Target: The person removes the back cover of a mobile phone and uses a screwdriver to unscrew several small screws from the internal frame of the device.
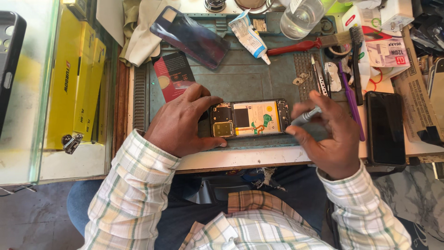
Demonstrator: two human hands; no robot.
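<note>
An opened phone (249, 119) lies flat on a grey-green work mat (240, 76), its back cover off, with the battery and circuit boards showing. My left hand (182, 122) clamps the phone's left end, fingers above and thumb below it. My right hand (326, 132) grips a grey screwdriver (306, 116), whose tip meets the phone's right end. The removed dark back cover (190, 37) lies at the mat's far left.
A black phone (385, 127) rests face up to the right. A glue tube (249, 36), a red-handled brush (310, 45), tweezers (319, 74), a purple tool (351, 102) and a clear bottle (301, 16) crowd the far side. Yellow boxes (78, 78) sit under glass at left.
</note>
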